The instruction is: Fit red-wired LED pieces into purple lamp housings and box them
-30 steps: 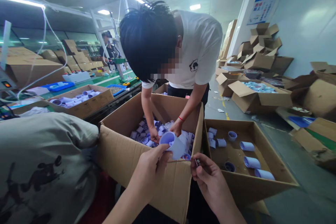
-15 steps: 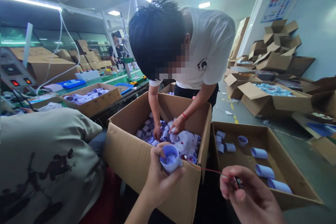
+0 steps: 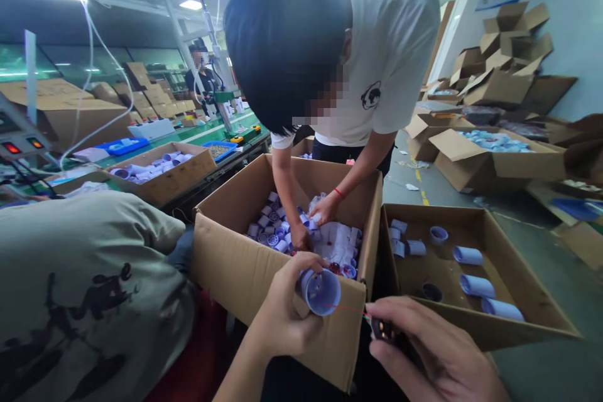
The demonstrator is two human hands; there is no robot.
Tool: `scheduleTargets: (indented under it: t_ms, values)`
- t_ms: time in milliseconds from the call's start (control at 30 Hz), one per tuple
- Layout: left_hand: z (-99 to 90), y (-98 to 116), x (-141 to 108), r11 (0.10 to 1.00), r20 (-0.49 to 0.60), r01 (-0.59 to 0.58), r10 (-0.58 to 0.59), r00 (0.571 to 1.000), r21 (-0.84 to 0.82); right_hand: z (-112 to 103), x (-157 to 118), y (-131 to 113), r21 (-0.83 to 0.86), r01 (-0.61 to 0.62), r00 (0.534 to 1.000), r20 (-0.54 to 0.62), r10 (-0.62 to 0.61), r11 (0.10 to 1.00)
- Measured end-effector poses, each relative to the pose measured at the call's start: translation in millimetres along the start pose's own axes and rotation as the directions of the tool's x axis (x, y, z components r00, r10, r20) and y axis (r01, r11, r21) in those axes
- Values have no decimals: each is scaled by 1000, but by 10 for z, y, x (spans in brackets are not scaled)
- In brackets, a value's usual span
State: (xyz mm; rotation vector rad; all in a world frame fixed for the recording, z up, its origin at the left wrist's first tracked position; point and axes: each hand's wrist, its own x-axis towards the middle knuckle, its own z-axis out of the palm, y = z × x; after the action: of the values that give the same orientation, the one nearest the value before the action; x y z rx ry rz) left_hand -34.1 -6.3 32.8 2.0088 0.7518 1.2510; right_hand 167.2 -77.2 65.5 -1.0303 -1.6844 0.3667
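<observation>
My left hand (image 3: 285, 311) is closed around a pale violet plastic cup (image 3: 324, 293), whose open mouth faces me. Between the thumb and fingers of my right hand (image 3: 431, 342) is a small dark electronic part (image 3: 382, 329) with shiny metal contacts. A thin red wire (image 3: 347, 307) runs from this part toward the cup's mouth; where it ends inside I cannot make out. Both hands are over the near side of a large cardboard box (image 3: 235, 264), which holds many similar plastic pieces (image 3: 271, 226) and a clear plastic bag (image 3: 333, 239).
Across the box a co-worker in a white shirt (image 3: 396, 56) leans in, both hands among the pieces. A shallow carton (image 3: 527, 320) with several cups stands at right. Another person's grey shirt (image 3: 94, 289) fills the lower left, beside a bench with a parts carton (image 3: 188, 173).
The cup has moved right and turned its mouth more toward me. My right hand has come left, closer to the cup. The co-worker's hand on the left has shifted right.
</observation>
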Motion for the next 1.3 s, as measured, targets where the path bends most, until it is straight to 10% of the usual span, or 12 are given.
scheduleTargets:
  t_ms: [500, 767, 1033, 1300]
  values:
    - [120, -61, 49, 979, -113, -185, 174, 978, -92, 108, 17, 63, 289, -271, 936, -146, 322, 918]
    - [301, -76, 64, 965, -194, -259, 246, 950, -45, 178, -31, 115, 84, -180, 956, -218, 194, 980]
    - [375, -7, 59, 975, -145, -202, 213, 966, 91, 309, 2, 122, -369, 121, 952, -221, -213, 921]
    - [412, 50, 47, 965, -54, -211, 222, 974, 154, 368, 14, 189, -498, 83, 954, -209, -212, 863]
